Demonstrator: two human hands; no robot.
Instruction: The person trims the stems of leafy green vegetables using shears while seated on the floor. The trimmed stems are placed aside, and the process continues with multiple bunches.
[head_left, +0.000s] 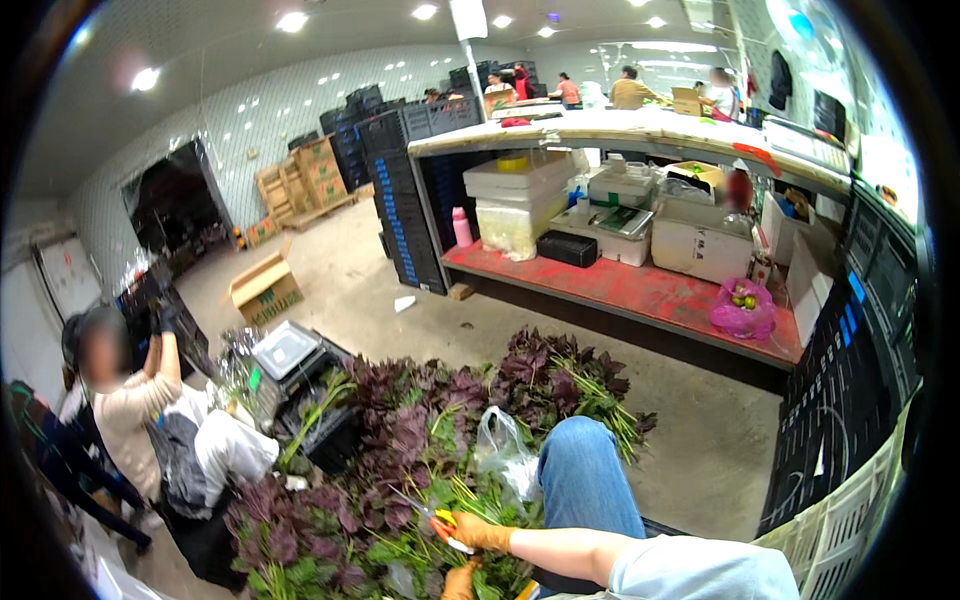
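Note:
My right hand (478, 532), in an orange-brown glove, grips scissors (442, 523) with red and yellow handles. Their blades point up and left over the cut stems. Just below it, at the bottom edge, my left hand (459, 582) wears a similar glove and is mostly cut off; whether it holds a stem is unclear. Around both hands spreads a large heap of purple-and-green leafy stems (405, 420), perhaps perilla. A clear plastic bag (504, 450) lies on the heap beside my jeans-clad knee (589, 465).
A digital scale (285, 346) sits on a black crate (330, 442) left of the heap, near a seated person (135, 427). An open cardboard box (264, 289) stands on the floor. Ahead is a bench with a red lower shelf (622, 289); black crates (847, 360) stand at right.

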